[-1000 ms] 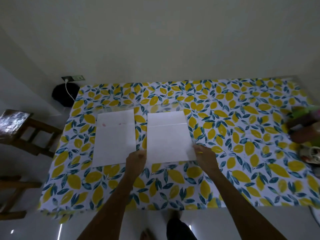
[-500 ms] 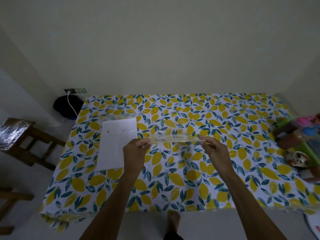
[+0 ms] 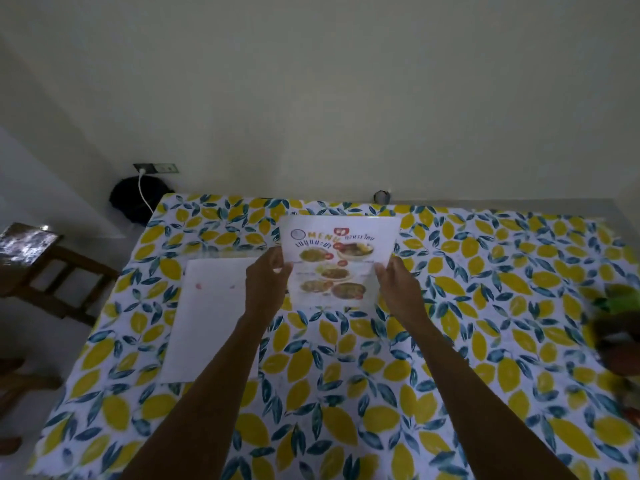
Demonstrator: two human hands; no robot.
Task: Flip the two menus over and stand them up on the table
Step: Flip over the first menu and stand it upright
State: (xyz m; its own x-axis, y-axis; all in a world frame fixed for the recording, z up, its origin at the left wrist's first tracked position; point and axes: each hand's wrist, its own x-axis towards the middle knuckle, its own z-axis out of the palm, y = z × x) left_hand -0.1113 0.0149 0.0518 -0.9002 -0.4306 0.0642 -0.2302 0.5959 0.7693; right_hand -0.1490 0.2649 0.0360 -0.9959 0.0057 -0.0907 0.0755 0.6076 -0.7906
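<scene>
One menu [image 3: 337, 252] faces me with its printed side showing, the word MENU and food pictures on it, held nearly upright over the table's far middle. My left hand [image 3: 266, 277] pinches its left edge and my right hand [image 3: 398, 284] pinches its right edge. The second menu [image 3: 207, 313] lies flat to the left with its blank white back up, partly hidden by my left forearm. Whether the held menu's lower edge touches the cloth I cannot tell.
The table [image 3: 485, 341] wears a lemon-and-leaf cloth and stands against a pale wall. Blurred coloured objects [image 3: 620, 317] crowd its right edge. A wooden chair [image 3: 45, 268] stands left of the table, and a dark bag [image 3: 133, 199] with a white cable sits by the wall socket.
The right-hand menu has been lifted from lying flat, swung edge-on, and turned so its printed face shows. Both hands rose and moved farther from me with it. The left menu stayed put.
</scene>
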